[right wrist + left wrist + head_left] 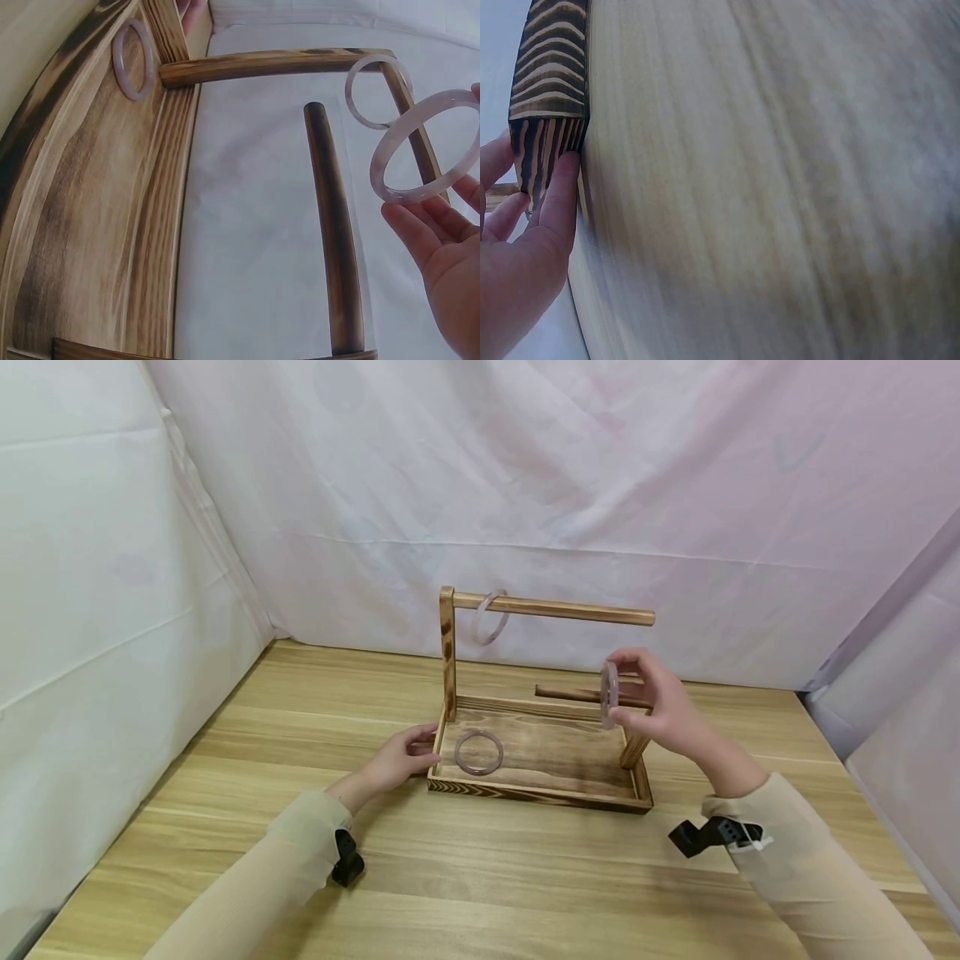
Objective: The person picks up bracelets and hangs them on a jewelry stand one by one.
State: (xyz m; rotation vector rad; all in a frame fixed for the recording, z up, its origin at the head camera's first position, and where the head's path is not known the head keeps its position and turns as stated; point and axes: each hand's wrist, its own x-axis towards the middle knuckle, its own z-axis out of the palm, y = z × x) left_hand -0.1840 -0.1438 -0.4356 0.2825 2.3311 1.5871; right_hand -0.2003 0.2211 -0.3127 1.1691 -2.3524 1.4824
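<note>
A wooden rack has a shallow tray (555,764), an upper rod (577,609) on the left post and a lower rod (562,692) toward the right post. My right hand (660,706) pinches a pale lilac bangle (613,685) between thumb and fingertips. The right wrist view shows that bangle apart from the lower rod. Another bangle (477,625) hangs round the upper rod near the left post. A further bangle (480,772) lies flat in the tray's left part. With thumb and fingers, my left hand (393,760) holds the tray's left end.
The rack stands on a wood-grain table (487,877). Behind it hangs a pale cloth (525,468), with more white cloth (90,568) along the left side. Each wrist carries a small black camera (347,858).
</note>
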